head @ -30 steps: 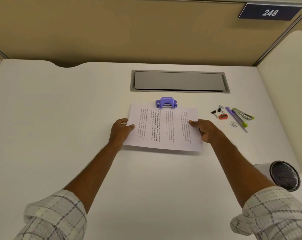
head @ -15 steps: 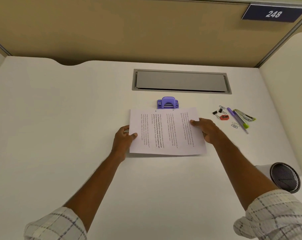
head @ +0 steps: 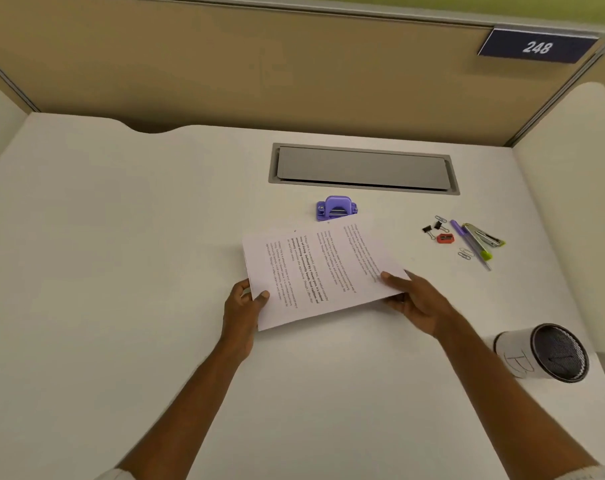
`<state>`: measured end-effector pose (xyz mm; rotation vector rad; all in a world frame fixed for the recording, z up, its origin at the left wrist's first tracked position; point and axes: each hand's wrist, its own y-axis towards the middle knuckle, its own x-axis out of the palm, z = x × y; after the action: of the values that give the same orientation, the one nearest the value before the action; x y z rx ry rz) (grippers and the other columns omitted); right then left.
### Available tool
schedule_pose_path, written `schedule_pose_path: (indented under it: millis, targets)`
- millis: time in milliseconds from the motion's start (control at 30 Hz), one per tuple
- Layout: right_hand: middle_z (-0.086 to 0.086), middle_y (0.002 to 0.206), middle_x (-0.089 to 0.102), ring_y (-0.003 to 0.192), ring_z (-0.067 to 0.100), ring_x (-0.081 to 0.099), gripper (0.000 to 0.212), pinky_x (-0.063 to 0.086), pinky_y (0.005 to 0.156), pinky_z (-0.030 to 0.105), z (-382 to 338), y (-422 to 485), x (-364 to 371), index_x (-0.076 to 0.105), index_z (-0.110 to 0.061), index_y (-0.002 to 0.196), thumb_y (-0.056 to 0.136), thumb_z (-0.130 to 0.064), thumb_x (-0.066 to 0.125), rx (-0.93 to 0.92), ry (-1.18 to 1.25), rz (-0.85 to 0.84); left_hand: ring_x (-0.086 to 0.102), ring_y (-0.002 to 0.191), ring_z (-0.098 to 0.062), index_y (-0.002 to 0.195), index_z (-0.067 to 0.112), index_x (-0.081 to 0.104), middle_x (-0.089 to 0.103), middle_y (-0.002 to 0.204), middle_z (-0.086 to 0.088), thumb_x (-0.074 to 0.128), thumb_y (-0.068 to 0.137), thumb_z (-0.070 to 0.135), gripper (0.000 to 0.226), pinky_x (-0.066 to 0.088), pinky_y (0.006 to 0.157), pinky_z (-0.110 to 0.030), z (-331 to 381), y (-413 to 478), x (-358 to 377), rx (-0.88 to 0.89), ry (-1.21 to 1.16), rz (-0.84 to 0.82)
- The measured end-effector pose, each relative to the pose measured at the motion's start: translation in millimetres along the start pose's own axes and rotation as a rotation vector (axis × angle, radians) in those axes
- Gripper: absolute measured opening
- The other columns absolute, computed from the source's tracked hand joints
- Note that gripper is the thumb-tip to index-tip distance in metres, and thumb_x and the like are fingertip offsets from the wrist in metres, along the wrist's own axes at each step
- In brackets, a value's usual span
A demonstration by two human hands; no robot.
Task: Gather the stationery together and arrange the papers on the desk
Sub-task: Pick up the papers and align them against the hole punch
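A thin stack of printed papers [head: 320, 271] is held over the middle of the white desk [head: 121, 271], turned at a slant. My left hand [head: 242, 313] pinches its near left corner and my right hand [head: 415, 299] grips its right corner. A purple hole punch [head: 336, 207] sits just beyond the papers. To the right lie black binder clips [head: 432, 229], a red sharpener [head: 445, 238], paper clips [head: 464, 253], a purple and green pen [head: 470, 242] and a stapler [head: 484, 234].
A mesh pen cup [head: 543, 353] wrapped in white paper lies on its side at the near right. A grey cable flap [head: 363, 168] is set in the desk at the back. Partition walls close the back and right, with a sign reading 248 [head: 536, 46].
The papers have come back from the hole punch toward me, lifted and rotated to a slant. Both hands shifted nearer along the sheets' corners.
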<state>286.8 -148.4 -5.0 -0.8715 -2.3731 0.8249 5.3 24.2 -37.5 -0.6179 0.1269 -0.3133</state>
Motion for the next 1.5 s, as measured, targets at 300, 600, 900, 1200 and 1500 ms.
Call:
schedule_pose_path:
  millis: [300,600,900,1200,1500]
  targets:
    - [0.007,0.132,0.068,0.122,0.027,0.065,0.058,0.057,0.097,0.045,61.7,-43.6,82.3,0.056,-0.025,0.139,0.087,-0.007,0.072,-0.156,0.464,-0.043,0.067,0.109,-0.024,0.129,0.021,0.054,0.070,0.121,-0.002,0.067,0.094,0.014,0.038,0.059,0.080,-0.039,-21.5,-44.6,14.3,-0.039,-0.166,-0.045]
    - [0.006,0.128,0.070,0.114,0.025,0.069,0.049,0.061,0.085,0.039,26.9,-64.5,57.1,0.060,-0.019,0.133,0.087,-0.006,0.072,-0.317,0.125,-0.052,0.074,0.095,-0.020,0.129,0.015,0.056,0.072,0.116,-0.013,0.076,0.082,-0.003,0.054,0.061,0.077,-0.032,-5.9,-57.2,-8.4,0.013,-0.216,-0.115]
    - [0.001,0.125,0.072,0.111,0.025,0.071,0.034,0.061,0.084,0.037,-7.8,-95.5,39.1,0.068,-0.032,0.123,0.090,-0.029,0.072,-0.509,-0.251,-0.166,0.047,0.139,-0.018,0.152,0.030,0.036,0.048,0.152,0.003,0.079,0.082,0.041,0.083,0.042,0.111,-0.037,85.1,-44.7,6.3,0.405,0.381,-0.215]
    - [-0.002,0.121,0.074,0.106,0.022,0.072,0.029,0.062,0.082,0.033,-6.6,-110.2,44.0,0.068,-0.030,0.124,0.095,-0.026,0.068,-0.524,-0.360,-0.122,0.063,0.124,-0.011,0.141,0.031,0.050,0.066,0.135,0.010,0.071,0.088,0.044,0.058,0.051,0.108,-0.048,106.2,-40.5,36.6,0.360,0.344,-0.613]
    - [-0.009,0.115,0.074,0.101,0.015,0.072,0.031,0.062,0.080,0.031,1.4,-118.3,56.0,0.062,-0.031,0.126,0.097,-0.024,0.064,-0.652,-0.282,0.128,0.071,0.105,-0.007,0.116,0.045,0.064,0.073,0.117,0.014,0.061,0.098,0.037,0.021,0.057,0.078,-0.016,100.5,-62.4,28.9,0.550,0.185,-0.520]
